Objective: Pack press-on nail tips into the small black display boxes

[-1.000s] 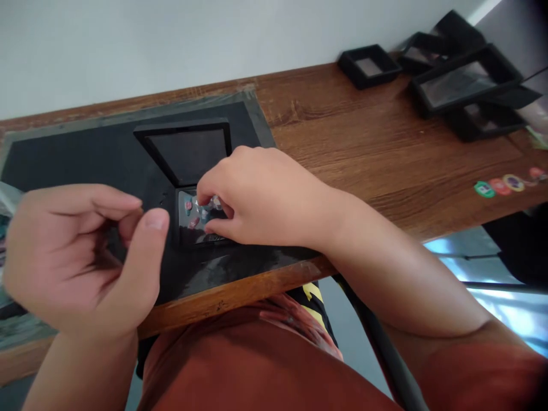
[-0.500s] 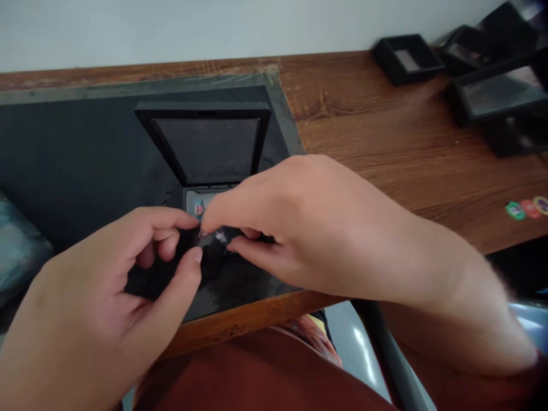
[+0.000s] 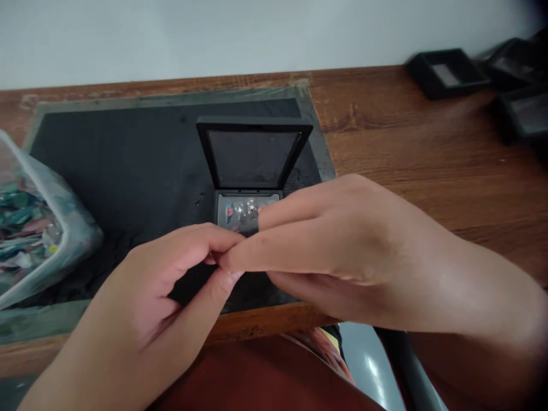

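Observation:
A small black hinged case (image 3: 216, 201) stands open on a dark mat, its windowed lid (image 3: 254, 160) raised. Inside lie a pink-and-blue piece (image 3: 229, 212) and several tiny silvery stars (image 3: 252, 208). Just in front of the case, the thumb and forefinger of my left hand (image 3: 171, 291) are pinched together. My right hand (image 3: 329, 245) reaches across with its forefinger pressed against those fingertips. Whatever sits between the fingers is too hidden to name. The right thumb lies below, partly covered by the hand.
At the left is a translucent plastic bin (image 3: 71, 228) full of small crinkled wrappers or packets. The dark mat (image 3: 128, 154) covers part of the wooden table (image 3: 385, 137). Black open frames or boxes (image 3: 449, 74) lie at the far right, by the wall.
My hands have come together, fingertips now touching where they were apart before. The view has shifted left, bringing more of the bin into sight.

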Available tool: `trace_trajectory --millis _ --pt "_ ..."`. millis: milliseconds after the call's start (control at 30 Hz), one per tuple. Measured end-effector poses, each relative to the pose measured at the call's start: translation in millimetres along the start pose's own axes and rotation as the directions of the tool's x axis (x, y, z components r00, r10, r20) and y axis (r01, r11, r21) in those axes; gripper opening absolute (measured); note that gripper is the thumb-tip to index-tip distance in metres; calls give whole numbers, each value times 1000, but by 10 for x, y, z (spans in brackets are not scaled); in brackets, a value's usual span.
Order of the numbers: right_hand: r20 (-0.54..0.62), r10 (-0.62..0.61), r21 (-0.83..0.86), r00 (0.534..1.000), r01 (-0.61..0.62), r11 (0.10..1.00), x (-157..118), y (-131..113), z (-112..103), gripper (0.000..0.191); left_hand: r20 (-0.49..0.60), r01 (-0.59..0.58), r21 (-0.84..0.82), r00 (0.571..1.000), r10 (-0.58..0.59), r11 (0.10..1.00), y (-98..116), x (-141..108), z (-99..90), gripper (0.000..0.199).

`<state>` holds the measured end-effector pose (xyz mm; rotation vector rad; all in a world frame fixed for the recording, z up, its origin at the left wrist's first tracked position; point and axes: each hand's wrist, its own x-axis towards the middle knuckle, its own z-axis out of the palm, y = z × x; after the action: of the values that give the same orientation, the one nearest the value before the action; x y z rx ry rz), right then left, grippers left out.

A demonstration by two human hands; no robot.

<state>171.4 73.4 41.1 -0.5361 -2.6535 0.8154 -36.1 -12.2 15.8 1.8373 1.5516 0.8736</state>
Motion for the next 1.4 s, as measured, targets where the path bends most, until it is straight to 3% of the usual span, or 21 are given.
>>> trace_trajectory --millis 100,233,633,800,1000,1133,1300,1400 --pt "-14 17 37 1000 -17 999 -11 -2 -33 21 22 -45 124 999 43 991 -43 2 -3 19" --pt "14 78 46 997 -78 996 -26 -14 -73 15 67 -77 119 995 69 990 -27 51 -49 11" --pt "-92 158 -71 983 -165 984 -23 13 -77 8 -46 55 37 998 -53 998 -18 20 50 23" --pt "-118 131 -53 984 -138 989 -13 43 -65 15 -138 5 144 990 15 990 -16 12 71 24" --pt "-175 103 40 979 -98 994 -1 94 -64 17 -133 25 88 991 -13 996 -54 49 92 31" --pt "-163 89 134 983 -68 989 20 116 -49 22 -129 25 52 991 -18 998 -71 75 115 25" --pt "-142 -15 256 990 52 965 49 133 9 19 -141 -3 32 990 7 999 -108 83 104 11" --pt "-107 -10 265 994 38 963 56 126 21 19 -119 -36 39 992 40 999 -126 84 91 5"
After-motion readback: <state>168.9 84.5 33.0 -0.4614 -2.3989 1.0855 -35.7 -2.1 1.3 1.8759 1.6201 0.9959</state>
